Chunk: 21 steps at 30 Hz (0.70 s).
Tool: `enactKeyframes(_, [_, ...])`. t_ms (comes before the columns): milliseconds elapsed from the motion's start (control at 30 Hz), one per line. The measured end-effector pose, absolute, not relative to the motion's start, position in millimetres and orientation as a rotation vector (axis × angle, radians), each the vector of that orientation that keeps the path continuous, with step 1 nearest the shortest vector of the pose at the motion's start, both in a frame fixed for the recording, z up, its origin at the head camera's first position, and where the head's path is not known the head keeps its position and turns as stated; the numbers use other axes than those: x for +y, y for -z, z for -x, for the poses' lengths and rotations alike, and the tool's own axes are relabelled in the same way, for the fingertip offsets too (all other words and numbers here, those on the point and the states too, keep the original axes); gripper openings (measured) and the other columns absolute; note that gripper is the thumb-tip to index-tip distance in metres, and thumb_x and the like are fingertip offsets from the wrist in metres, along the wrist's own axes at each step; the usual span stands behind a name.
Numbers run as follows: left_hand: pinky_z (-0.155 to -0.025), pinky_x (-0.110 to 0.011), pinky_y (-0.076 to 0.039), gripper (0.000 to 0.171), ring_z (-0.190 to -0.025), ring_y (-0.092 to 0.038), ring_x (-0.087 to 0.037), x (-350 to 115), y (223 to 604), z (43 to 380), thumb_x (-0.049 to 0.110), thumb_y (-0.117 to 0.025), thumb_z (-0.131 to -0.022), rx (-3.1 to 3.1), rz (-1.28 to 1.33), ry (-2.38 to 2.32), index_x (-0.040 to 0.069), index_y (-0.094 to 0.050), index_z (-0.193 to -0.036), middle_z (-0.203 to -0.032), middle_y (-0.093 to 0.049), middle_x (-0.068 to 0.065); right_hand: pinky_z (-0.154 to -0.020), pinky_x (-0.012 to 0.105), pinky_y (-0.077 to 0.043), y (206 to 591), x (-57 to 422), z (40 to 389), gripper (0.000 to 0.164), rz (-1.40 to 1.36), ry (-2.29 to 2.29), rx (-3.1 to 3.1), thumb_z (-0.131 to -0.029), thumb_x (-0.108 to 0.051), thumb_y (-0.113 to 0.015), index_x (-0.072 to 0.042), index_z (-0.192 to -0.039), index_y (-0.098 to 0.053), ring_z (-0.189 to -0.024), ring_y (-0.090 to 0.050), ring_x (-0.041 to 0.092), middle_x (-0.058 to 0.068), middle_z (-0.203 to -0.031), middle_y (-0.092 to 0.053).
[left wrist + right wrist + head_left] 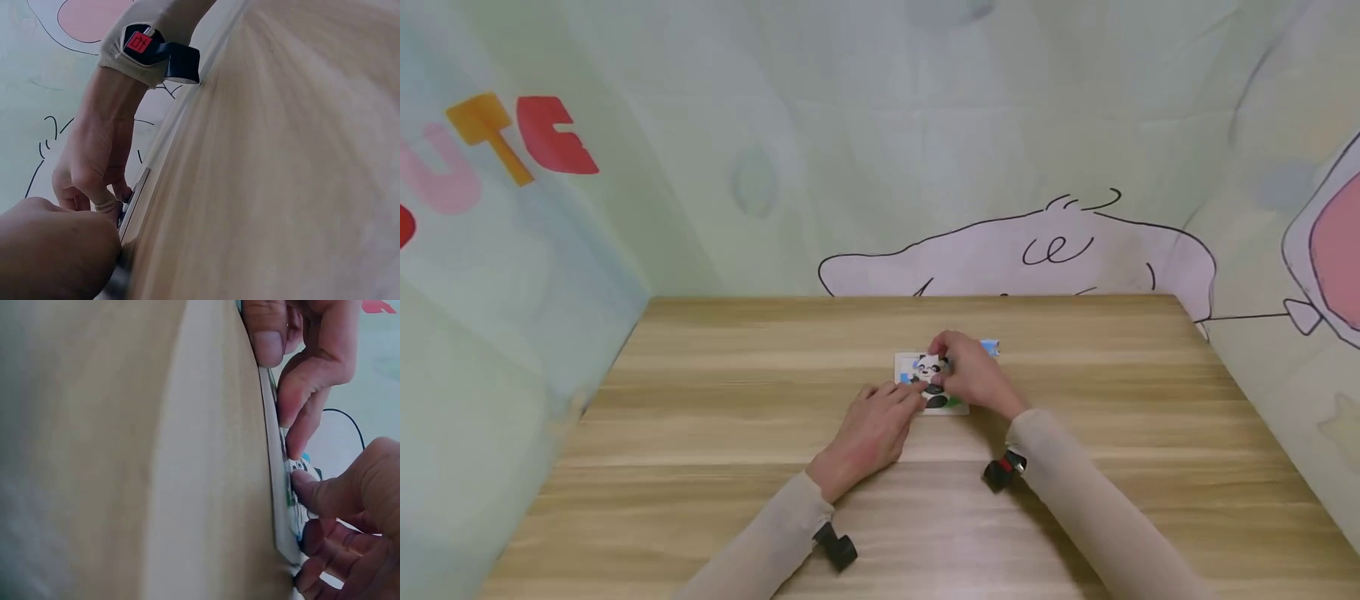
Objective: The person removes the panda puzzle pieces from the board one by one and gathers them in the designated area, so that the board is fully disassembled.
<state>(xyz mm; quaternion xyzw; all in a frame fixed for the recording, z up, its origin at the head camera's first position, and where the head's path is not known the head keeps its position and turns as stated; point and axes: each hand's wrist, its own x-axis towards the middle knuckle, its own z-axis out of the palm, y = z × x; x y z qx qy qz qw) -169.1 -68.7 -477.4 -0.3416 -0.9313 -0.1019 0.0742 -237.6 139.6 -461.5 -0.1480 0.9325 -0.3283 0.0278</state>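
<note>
A panda puzzle board with a pale frame lies flat on the table. My left hand holds its lower left corner, the thumb against the edge and bent fingers on top, as the right wrist view shows. Over the board's upper right part, my right hand pinches a puzzle piece between thumb and fingers. This piece shows part of the panda picture and looks tilted from the board; the fingers hide much of it. Beyond that hand lies a loose blue and white puzzle piece.
The wood-grain table stretches out around the board on all sides. Printed cloth walls stand behind it and at both sides. Black cameras are strapped at both wrists, over beige sleeves.
</note>
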Motion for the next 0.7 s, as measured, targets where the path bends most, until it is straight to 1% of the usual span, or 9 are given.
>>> enactKeyframes(133, [-0.105, -0.050, -0.054, 0.023, -0.129, -0.065, -0.021, -69.9, 477.1, 169.2, 0.018, -0.054, -0.112, -2.807, 1.025, 0.326, 0.020, -0.069, -0.129, -0.154, -0.065, 0.002, -0.068, 0.030, -0.046, 467.2, 141.0, 236.1, 0.024, 0.401, 1.156, 2.839, -0.095, -0.010, -0.078, -0.009, -0.115, -0.066, -0.076, -0.056, 0.018, 0.010, -0.105, -0.069])
enactKeyframes(200, [-0.104, -0.050, -0.054, 0.023, -0.128, -0.065, -0.021, -68.9, 476.4, 170.8, 0.019, -0.054, -0.112, -2.798, 1.028, 0.330, 0.020, -0.069, -0.130, -0.153, -0.066, 0.002, -0.068, 0.028, -0.046, 468.7, 142.8, 236.7, 0.017, 0.363, 1.252, 2.827, -0.097, -0.010, -0.075, -0.009, -0.112, -0.067, -0.075, -0.058, 0.017, 0.010, -0.103, -0.070])
enactKeyframes(267, [-0.103, -0.049, -0.053, 0.027, -0.128, -0.064, -0.021, -68.7, 476.5, 171.5, 0.019, -0.054, -0.112, -2.791, 1.031, 0.327, 0.019, -0.068, -0.135, -0.151, -0.067, 0.001, -0.070, 0.028, -0.047, 470.2, 143.7, 236.0, 0.013, 0.319, 1.351, 2.807, -0.098, -0.007, -0.074, -0.009, -0.109, -0.068, -0.076, -0.059, 0.017, 0.011, -0.102, -0.070])
enactKeyframes(400, [-0.101, -0.048, -0.053, 0.032, -0.130, -0.064, -0.021, -66.9, 476.2, 173.2, 0.020, -0.053, -0.112, -2.791, 1.044, 0.336, 0.018, -0.066, -0.142, -0.149, -0.068, 0.000, -0.076, 0.029, -0.049, 469.9, 147.6, 235.0, 0.015, 0.229, 1.457, 2.763, -0.097, -0.005, -0.075, -0.009, -0.111, -0.073, -0.082, -0.061, 0.021, 0.011, -0.103, -0.072])
enactKeyframes(600, [-0.099, -0.047, -0.053, 0.028, -0.133, -0.063, -0.020, -68.1, 476.8, 171.1, 0.019, -0.052, -0.113, -2.813, 1.029, 0.316, 0.019, -0.068, -0.137, -0.152, -0.066, 0.001, -0.080, 0.030, -0.048, 467.7, 148.5, 235.7, 0.017, 0.185, 1.446, 2.739, -0.101, -0.008, -0.070, -0.009, -0.115, -0.081, -0.089, -0.062, 0.022, 0.011, -0.111, -0.079])
enactKeyframes(700, [-0.097, -0.046, -0.052, 0.029, -0.134, -0.063, -0.021, -68.8, 476.1, 170.2, 0.019, -0.052, -0.113, -2.816, 1.027, 0.313, 0.019, -0.067, -0.138, -0.153, -0.066, 0.001, -0.081, 0.029, -0.048, 465.6, 149.1, 236.7, 0.018, 0.169, 1.468, 2.737, -0.103, -0.008, -0.068, -0.008, -0.115, -0.081, -0.091, -0.062, 0.022, 0.012, -0.112, -0.079])
